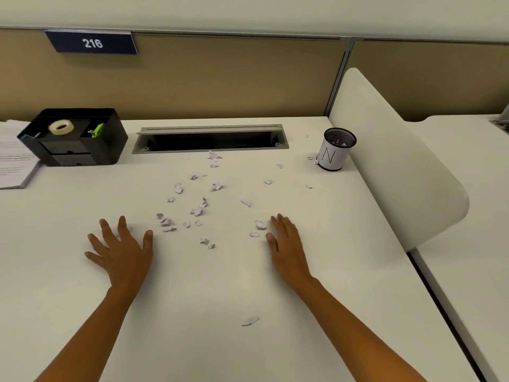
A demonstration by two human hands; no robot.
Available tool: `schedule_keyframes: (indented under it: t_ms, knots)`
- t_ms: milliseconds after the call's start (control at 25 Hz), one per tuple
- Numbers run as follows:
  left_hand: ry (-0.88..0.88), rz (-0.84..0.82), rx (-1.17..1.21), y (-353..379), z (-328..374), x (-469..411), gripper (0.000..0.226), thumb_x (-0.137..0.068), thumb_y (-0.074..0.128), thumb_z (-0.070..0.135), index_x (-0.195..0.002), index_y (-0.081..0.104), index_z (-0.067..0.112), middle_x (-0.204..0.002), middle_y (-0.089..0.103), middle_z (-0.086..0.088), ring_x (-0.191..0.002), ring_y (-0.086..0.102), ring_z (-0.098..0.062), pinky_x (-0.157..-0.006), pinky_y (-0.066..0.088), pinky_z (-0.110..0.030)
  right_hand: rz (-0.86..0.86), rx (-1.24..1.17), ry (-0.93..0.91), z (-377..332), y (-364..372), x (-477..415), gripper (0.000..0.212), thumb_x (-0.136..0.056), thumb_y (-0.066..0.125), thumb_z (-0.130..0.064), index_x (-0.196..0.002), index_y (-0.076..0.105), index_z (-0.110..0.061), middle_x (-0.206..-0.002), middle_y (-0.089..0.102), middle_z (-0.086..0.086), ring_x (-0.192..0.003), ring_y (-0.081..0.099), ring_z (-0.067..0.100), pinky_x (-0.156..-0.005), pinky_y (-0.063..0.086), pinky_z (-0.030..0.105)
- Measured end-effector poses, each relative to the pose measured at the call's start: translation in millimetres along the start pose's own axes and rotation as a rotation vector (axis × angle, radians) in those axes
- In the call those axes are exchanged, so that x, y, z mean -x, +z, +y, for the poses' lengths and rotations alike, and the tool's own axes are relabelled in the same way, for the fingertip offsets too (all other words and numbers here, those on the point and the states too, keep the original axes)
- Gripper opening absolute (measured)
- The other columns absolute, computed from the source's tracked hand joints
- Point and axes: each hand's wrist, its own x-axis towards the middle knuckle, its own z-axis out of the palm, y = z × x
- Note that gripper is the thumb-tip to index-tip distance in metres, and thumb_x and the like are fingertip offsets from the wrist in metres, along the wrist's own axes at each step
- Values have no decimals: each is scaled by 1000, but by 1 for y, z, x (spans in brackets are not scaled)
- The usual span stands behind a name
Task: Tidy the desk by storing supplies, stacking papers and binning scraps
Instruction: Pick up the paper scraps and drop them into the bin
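Several small torn paper scraps lie scattered over the middle of the white desk. My left hand rests flat on the desk with fingers spread, just left of the scraps. My right hand lies flat too, its fingertips beside two scraps. Neither hand holds anything. One scrap lies alone nearer to me. A mesh cup wrapped in white paper marked "N" stands at the back right with scraps inside. A black organizer at the back left holds a tape roll and a green clip.
A stack of printed papers lies at the far left beside the organizer. An open cable slot runs along the back middle. A white curved divider borders the desk's right side. A tan partition with a "216" sign stands behind.
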Motion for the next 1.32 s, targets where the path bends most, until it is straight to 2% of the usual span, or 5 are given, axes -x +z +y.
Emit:
schedule_keyframes:
  t_ms: [560, 840, 1000, 1120, 1320]
  knots:
    - [599, -262, 107, 14, 21, 39, 67, -88, 20, 53, -148, 19, 24, -155, 22, 3, -144, 16, -20, -117, 8, -41, -351, 235, -513, -50, 44, 48, 53, -97, 24, -36, -145, 29, -15, -154, 25, 2, -143, 14, 15, -118, 4, 30]
    - [620, -283, 94, 21, 34, 22, 57, -95, 44, 40, -147, 23, 30, -158, 6, -5, -141, 19, -33, -112, 13, -55, -539, 246, -450, -34, -3, 96, 65, -90, 23, -55, -148, 20, -25, -156, 8, -12, -143, -5, 3, -115, -10, 20]
    - [591, -353, 16, 24, 52, 28, 46, -101, 33, 24, -146, 26, 35, -158, 8, -2, -144, 7, -31, -111, 3, -57, -540, 322, -525, -26, -13, 107, 52, -97, 39, -17, -147, 23, -20, -155, 16, -5, -144, 6, 16, -116, 15, 30]
    - [542, -381, 144, 14, 62, 44, 52, -98, 32, 3, -147, 27, 21, -156, 18, -6, -143, 14, -31, -115, 13, -49, -371, 409, -552, -26, -11, 122, 71, -68, 77, 1, -132, 51, -14, -140, 49, 0, -129, 47, 19, -81, 56, 23]
    - [386, -331, 406, 0, 70, 50, 35, -96, 33, 41, -90, 60, 20, -94, 65, 9, -89, 56, -15, -75, 39, -29, -138, 548, -569, -30, -3, 132, 37, -52, 89, -10, -85, 74, -12, -86, 71, -1, -74, 66, 14, -47, 51, 19]
